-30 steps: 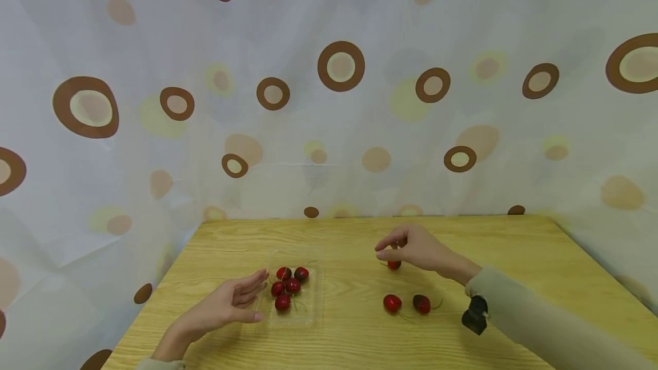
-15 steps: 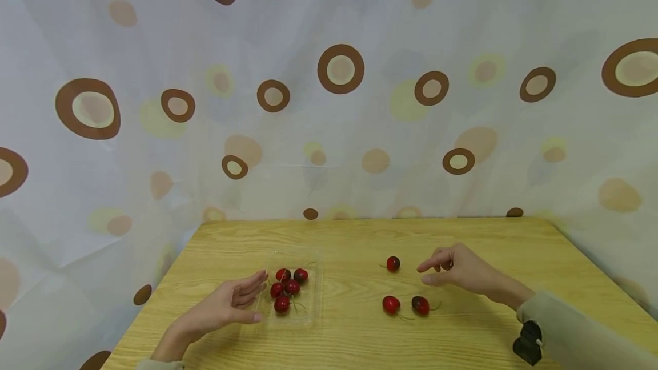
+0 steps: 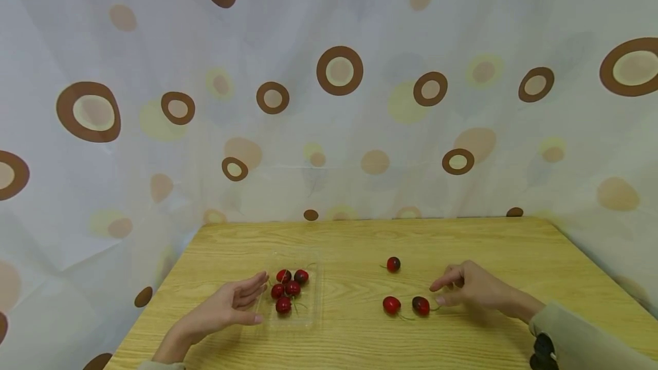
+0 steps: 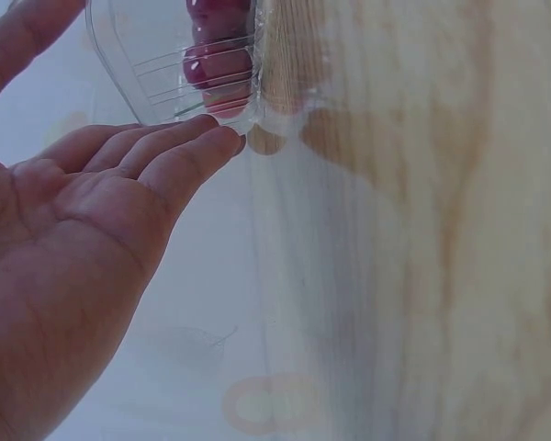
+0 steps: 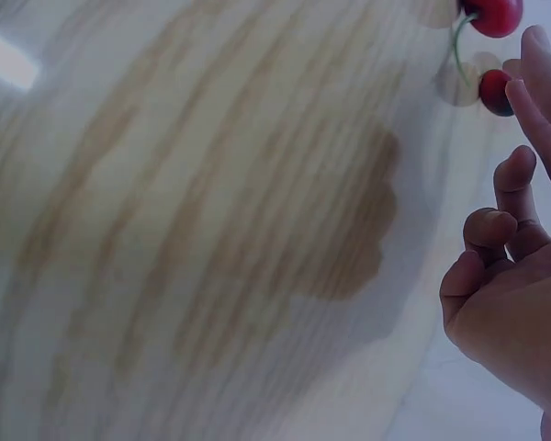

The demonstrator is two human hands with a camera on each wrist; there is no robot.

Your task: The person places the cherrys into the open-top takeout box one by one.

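My left hand point(image 3: 226, 304) stands at the left side of a clear plastic box point(image 3: 308, 320), its fingers straight. In the left wrist view the fingertips lie against the box wall point(image 4: 156, 87). Several dark red cherries point(image 3: 292, 288) with stems lie inside the box. My right hand point(image 3: 475, 289) hovers just right of a dark red cherry point(image 3: 420, 305), near its stem. Thumb and forefinger are apart with nothing between them; the other fingers are bent in the right wrist view. Left of that cherry lies a brighter red cherry point(image 3: 392, 305), and a third cherry point(image 3: 393, 264) lies farther back.
Everything rests on a wood-grain table point(image 3: 349, 341). Behind it and at both sides hangs a pale curtain point(image 3: 288, 27) with brown rings and dots. A black object point(image 3: 544, 353) sits at the right sleeve point(image 3: 576, 330).
My right hand has moved from above the far cherry rightward, then nearer to me, toward the dark cherry's stem. The far cherry is left in place. My left hand holds still.
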